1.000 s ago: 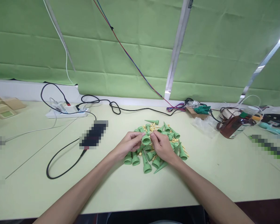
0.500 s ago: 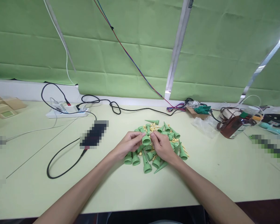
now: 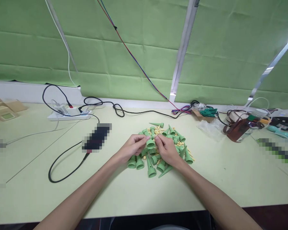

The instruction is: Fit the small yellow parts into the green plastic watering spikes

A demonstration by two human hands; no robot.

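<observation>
Above a pile of loose parts, my left hand (image 3: 133, 146) is closed in a pinch on a green plastic cone-shaped spike (image 3: 150, 144), its wide hollow end facing me. My right hand (image 3: 167, 149) is just to the right, thumb and forefinger pressed together beside the same spike. Whatever those right fingertips hold is too small and covered to make out. Under and around both hands lie several more green spikes (image 3: 151, 172), pointing various ways. Small yellow plastic pegs (image 3: 158, 131) are scattered among them, mostly behind and to the right.
Left of the pile, a blurred dark device (image 3: 97, 137) trails a black cable toward a white power strip (image 3: 69, 115). A brown bottle (image 3: 238, 129), a clear plastic bag (image 3: 211, 129) and a small cardboard box (image 3: 203, 115) stand at the back right. Green sheeting (image 3: 134, 57) covers the wall behind.
</observation>
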